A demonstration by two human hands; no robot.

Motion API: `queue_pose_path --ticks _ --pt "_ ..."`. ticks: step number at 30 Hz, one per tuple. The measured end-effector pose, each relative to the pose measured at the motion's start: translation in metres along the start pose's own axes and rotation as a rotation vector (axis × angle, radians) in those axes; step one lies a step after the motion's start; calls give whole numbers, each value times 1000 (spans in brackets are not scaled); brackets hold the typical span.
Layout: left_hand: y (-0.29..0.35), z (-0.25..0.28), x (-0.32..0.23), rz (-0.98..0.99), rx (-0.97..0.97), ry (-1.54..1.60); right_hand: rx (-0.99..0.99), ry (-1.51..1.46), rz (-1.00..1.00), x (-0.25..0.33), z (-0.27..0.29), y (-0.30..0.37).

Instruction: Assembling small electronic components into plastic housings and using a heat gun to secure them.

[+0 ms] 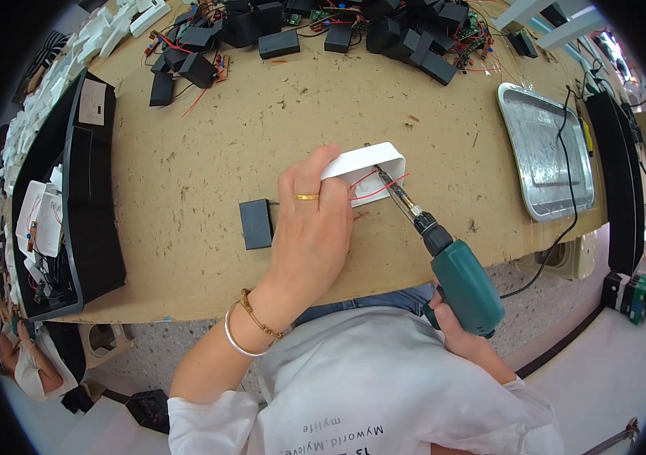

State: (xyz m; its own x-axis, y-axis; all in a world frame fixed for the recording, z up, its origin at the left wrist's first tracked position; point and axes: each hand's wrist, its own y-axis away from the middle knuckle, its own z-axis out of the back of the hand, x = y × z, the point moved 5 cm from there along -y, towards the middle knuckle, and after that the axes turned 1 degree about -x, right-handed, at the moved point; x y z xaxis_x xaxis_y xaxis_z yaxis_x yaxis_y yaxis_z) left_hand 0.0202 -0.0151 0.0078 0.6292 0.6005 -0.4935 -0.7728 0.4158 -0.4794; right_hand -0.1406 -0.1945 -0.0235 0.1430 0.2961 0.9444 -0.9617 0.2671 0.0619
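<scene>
My left hand (314, 212) grips a white plastic housing (361, 161) from its left side and holds it up off the tabletop on edge. Two thin red wires cross the housing's open side. In my right hand (448, 322) is a green corded soldering gun (467, 284), its handle partly hidden by its own body. The gun's long metal tip (395, 186) reaches into the housing, close to the red wires; whether it touches anything inside I cannot tell. A small black box (256, 224) lies beside my left hand, with a short dark lead running under that hand.
Many black boxes (277, 44) with circuit boards and wires crowd the table's far side. At right lies a metal tray (558, 152), crossed by the gun's black cord (565, 216). A black bin (95, 205) with white housings stands left. Another person (34, 356) is at far left.
</scene>
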Motion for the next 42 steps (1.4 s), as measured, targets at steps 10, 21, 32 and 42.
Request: queue_pose_path --ticks 10,21,32,42 --pt "0 1 0 10 7 -7 29 -12 2 4 1 -4" --pt "0 1 0 13 18 -13 66 -169 35 2 4 -3" --pt "-4 8 -4 -9 -59 18 81 -65 125 -13 21 14" --pt "-9 18 -15 -270 -173 -82 114 114 196 -4 21 16"
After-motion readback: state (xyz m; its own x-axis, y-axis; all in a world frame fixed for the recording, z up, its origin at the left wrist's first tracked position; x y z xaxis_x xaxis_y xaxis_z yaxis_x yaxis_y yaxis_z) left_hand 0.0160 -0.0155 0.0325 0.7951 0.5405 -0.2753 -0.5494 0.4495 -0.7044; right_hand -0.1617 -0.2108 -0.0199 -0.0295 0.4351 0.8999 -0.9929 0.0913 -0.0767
